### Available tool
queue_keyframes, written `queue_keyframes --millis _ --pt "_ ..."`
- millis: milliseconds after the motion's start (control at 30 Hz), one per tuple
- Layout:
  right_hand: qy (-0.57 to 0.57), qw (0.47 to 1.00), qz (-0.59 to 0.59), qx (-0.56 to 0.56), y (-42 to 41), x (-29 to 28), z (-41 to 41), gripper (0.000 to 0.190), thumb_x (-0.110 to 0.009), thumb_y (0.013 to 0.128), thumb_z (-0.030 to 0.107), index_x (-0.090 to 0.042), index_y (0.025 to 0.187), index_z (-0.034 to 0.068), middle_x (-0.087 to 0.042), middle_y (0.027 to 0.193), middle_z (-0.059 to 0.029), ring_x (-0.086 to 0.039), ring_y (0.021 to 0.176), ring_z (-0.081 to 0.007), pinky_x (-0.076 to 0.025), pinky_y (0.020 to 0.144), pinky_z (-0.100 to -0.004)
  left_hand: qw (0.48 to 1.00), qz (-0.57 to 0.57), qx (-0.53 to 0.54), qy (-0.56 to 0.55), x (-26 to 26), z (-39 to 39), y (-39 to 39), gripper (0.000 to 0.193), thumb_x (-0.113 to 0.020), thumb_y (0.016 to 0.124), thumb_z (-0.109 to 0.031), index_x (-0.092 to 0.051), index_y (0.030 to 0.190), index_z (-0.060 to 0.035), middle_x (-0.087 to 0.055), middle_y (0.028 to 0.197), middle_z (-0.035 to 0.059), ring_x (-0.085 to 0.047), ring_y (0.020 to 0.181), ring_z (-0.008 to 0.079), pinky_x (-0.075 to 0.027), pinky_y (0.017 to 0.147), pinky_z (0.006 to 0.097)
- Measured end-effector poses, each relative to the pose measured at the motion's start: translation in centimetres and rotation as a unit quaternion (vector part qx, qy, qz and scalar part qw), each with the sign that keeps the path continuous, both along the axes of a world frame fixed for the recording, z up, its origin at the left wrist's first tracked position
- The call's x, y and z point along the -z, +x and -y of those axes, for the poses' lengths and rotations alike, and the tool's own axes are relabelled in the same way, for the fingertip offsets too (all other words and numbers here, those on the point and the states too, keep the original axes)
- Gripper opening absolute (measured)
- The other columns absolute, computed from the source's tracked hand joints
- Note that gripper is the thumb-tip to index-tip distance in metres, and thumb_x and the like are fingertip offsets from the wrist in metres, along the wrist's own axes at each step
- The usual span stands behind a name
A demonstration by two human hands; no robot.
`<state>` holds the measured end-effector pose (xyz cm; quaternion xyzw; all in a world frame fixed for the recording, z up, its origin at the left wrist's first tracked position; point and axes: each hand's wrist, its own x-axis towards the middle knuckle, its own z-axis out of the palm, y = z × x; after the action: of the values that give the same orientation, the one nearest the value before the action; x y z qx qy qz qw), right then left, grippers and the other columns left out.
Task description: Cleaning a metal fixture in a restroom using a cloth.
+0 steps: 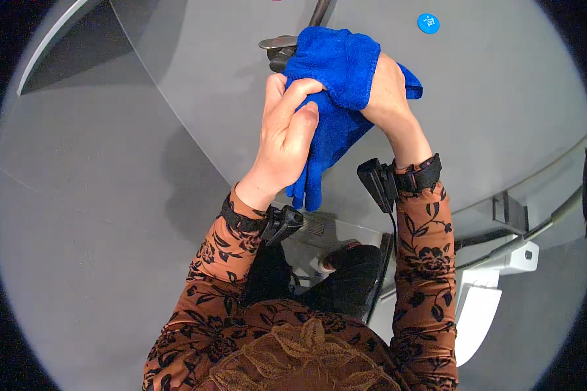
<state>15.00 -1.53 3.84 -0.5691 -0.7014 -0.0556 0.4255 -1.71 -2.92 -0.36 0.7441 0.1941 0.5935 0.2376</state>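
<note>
A blue cloth (340, 63) with a stitched hem is bunched between my hands. My left hand (288, 132) grips its near side, thumb and fingers bent over a fold. The cloth wraps over the front of my right hand (391, 93), hiding the fingers; the back of the hand and wrist show. Loose folds (313, 190) hang below my left hand, and one corner (412, 82) sticks out beyond my right. Just behind the cloth, a metal lever-like piece (277, 43) and a dark fitting (280, 58) are partly covered.
A dark bar (319, 13) rises behind the cloth along the grey wall (469, 97). On that wall is a round blue sticker (428, 23). A white toilet (479, 308) stands at lower right, beyond a curved rail (518, 239). A floor drain grate (318, 224) lies near my legs.
</note>
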Motion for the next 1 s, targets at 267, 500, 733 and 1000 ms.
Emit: queue_keyframes --millis 267,500,733,1000 --pt "-0.003 1.0 -0.004 -0.005 -0.35 -0.47 0.29 0.037 -0.062 0.073 0.039 -0.063 0.092 0.007 -0.063 0.09 -0.02 -0.06 0.087 -0.0393 -0.048 0.073 -0.0452 1.0 -0.001 -0.007 -0.001 -0.08 -0.2 -0.14 0.024 -0.044 0.08 -0.003 -0.056 0.101 -0.0042 -0.035 0.087 0.0093 -0.038 0.082 0.0209 -0.034 0.075 0.029" --pt "-0.012 1.0 0.011 0.014 -0.18 -0.12 -0.02 0.038 -0.062 0.073 0.04 -0.063 0.093 0.007 -0.063 0.093 -0.0196 -0.06 0.088 -0.0386 -0.048 0.074 -0.0452 1.0 0.0 -0.01 -0.002 -0.02 0.01 -0.14 0.024 -0.045 0.08 -0.003 -0.056 0.101 -0.0038 -0.036 0.087 0.0095 -0.038 0.082 0.0211 -0.034 0.076 0.0287" --pt "0.008 1.0 0.013 0.001 -0.14 -0.08 -0.1 0.039 -0.061 0.073 0.04 -0.063 0.093 0.007 -0.063 0.092 -0.0199 -0.06 0.087 -0.039 -0.048 0.074 -0.0454 1.0 -0.013 -0.02 0.011 -0.27 0.01 -0.26 0.023 -0.044 0.08 -0.003 -0.056 0.101 -0.0035 -0.037 0.089 0.0101 -0.039 0.083 0.0216 -0.034 0.077 0.0289" --pt "0.004 1.0 0.005 -0.002 0.44 -0.31 -0.13 0.039 -0.062 0.072 0.039 -0.063 0.093 0.007 -0.063 0.091 -0.0199 -0.06 0.087 -0.0393 -0.048 0.074 -0.045 1.0 -0.016 -0.013 0.007 -0.24 -0.46 0.3 0.024 -0.045 0.08 -0.003 -0.056 0.101 -0.0035 -0.037 0.089 0.0101 -0.039 0.084 0.0217 -0.034 0.078 0.0292"
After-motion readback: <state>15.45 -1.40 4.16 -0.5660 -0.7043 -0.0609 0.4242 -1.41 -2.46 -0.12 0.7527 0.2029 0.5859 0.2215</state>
